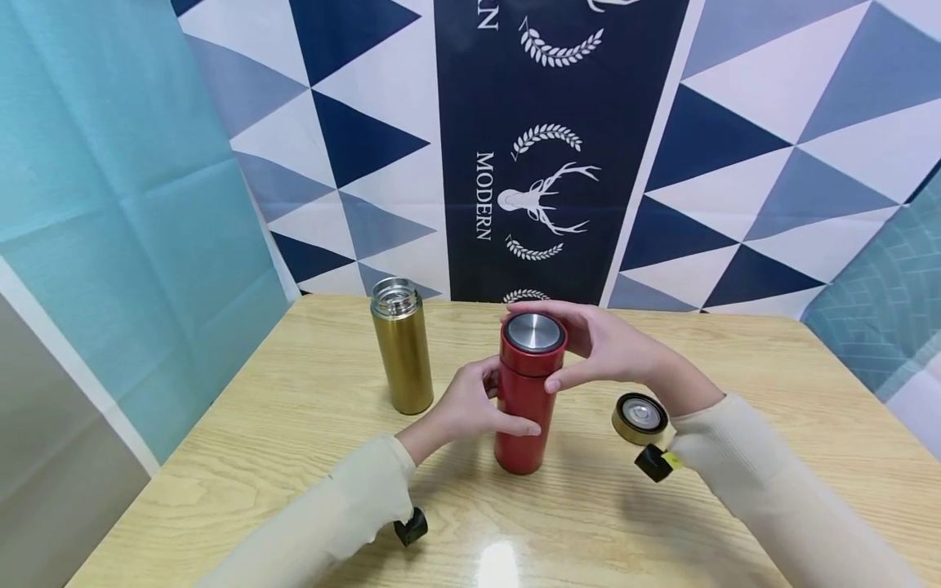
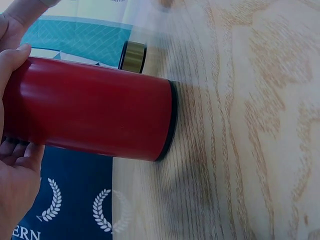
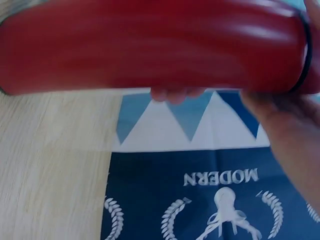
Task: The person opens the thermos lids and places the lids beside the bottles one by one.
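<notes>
Backdrop [image 1: 544, 163]: patterned cloth of navy, grey-blue and white triangles with a dark centre strip bearing a stag emblem and the word MODERN; it hangs behind the far edge of the surface.

Surface [image 1: 309, 425]: light wood grain, carrying every item below.

Red flask [image 1: 526, 408]: upright near the middle of the surface, between your two hands. The left wrist view shows its black base ring resting on the wood.

Red lid [image 1: 534, 343]: brushed-metal top, seated on the red flask.

Gold flask [image 1: 401, 347]: upright, uncapped, steel mouth showing; it stands left of the red flask and a little farther, apart from it.

Your left hand [image 1: 470, 404]: wrapped around the middle of the red flask's body, thumb across the near side.

Your right hand [image 1: 603, 343]: curled around the red lid, fingers over the far side and thumb on the near side.

Gold lid [image 1: 639, 418]: lies on the surface right of the red flask, inside facing up, just beside your right wrist.
</notes>
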The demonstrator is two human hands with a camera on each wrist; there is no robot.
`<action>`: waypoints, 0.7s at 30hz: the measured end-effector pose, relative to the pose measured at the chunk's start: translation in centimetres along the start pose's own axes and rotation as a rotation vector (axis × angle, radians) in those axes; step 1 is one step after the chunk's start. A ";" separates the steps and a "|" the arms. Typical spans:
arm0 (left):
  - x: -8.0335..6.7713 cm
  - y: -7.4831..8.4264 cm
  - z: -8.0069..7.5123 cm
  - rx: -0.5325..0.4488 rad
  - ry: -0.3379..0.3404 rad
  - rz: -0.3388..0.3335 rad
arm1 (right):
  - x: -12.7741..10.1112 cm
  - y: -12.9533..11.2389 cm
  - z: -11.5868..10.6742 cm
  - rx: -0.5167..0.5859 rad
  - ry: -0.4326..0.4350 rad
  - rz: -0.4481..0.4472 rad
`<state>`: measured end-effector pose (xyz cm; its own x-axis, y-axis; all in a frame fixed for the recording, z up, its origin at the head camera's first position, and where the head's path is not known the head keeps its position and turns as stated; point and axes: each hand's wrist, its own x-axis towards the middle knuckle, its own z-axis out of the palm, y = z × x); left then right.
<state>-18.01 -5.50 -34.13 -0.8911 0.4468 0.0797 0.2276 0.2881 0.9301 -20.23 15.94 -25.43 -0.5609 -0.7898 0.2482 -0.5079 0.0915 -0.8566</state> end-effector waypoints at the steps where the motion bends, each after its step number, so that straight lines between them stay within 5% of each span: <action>1: 0.0 0.0 0.0 -0.004 0.001 -0.001 | -0.1 -0.2 0.2 -0.014 0.025 0.002; 6: 0.0 0.1 0.1 -0.015 0.006 -0.017 | -0.7 -1.4 1.8 -0.106 0.216 0.033; 14: 0.0 0.1 0.1 -0.008 0.003 -0.024 | -0.9 -3.2 5.2 -0.225 0.513 0.214; 21: 0.0 0.1 0.1 -0.008 0.004 -0.030 | -0.9 -3.8 6.6 -0.292 0.647 0.272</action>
<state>-17.92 -5.40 -34.03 -0.8988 0.4351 0.0533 0.1978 0.2941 0.9351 -13.44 12.30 -25.37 -0.9167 -0.2121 0.3386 -0.3993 0.4601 -0.7930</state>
